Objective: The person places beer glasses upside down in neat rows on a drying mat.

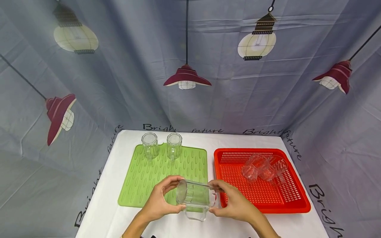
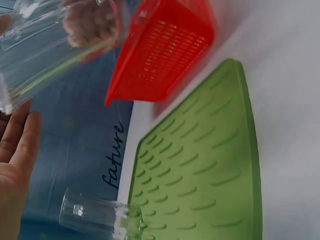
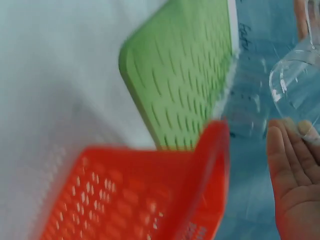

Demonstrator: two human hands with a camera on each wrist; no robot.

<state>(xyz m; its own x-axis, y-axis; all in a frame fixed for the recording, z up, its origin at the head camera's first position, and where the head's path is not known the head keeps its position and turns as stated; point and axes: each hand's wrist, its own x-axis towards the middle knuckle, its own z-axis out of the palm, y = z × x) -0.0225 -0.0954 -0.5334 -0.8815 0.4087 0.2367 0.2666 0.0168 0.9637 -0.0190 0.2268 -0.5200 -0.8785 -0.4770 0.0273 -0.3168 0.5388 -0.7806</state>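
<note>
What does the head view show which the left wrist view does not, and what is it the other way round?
Only the head view: the clear glassware lying in the red basket, and the lamps printed on the curtain.

Only the left wrist view: the slotted outer side of the basket, facing the green mat.

Both: the mat, the basket, and a clear mug held between the left hand and right hand. Both also show a standing mug on the mat; the head view shows two there.
</note>
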